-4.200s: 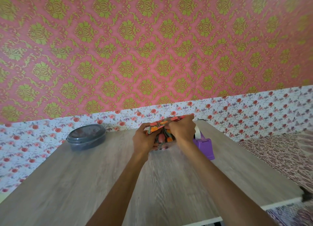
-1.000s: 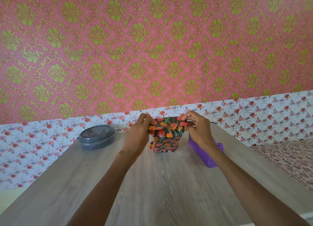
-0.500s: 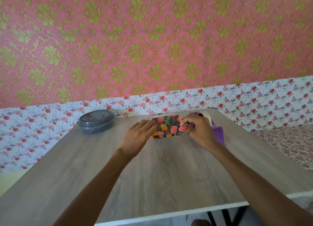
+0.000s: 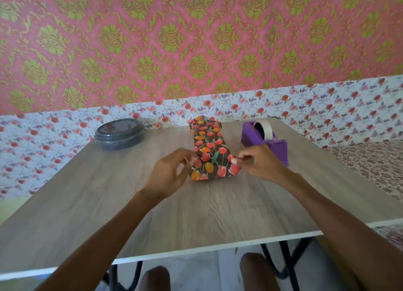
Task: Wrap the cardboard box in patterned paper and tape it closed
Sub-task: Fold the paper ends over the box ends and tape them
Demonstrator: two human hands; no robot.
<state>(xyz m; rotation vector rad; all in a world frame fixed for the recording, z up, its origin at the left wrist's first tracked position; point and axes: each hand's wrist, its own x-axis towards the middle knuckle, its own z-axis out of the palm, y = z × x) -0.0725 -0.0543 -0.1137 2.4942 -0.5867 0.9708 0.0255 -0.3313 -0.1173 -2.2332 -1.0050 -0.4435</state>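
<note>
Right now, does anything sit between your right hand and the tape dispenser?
Nothing visible does. The right hand pinches the near right corner of the wrapped box, and the tape dispenser stands just beyond that hand on the table. The grey container sits far left.

The box (image 4: 208, 144), covered in dark tulip-patterned paper (image 4: 214, 169), lay on the table (image 4: 196, 214) with its length running from near to far. My right hand (image 4: 259, 164) pinched the paper at the near right corner. My left hand (image 4: 172, 173) curled at the near left edge, though blur hid whether it gripped. A purple tape dispenser (image 4: 268, 140) stood just right of the box, and a grey lidded container (image 4: 120, 133) sat at the far left, well apart.
</note>
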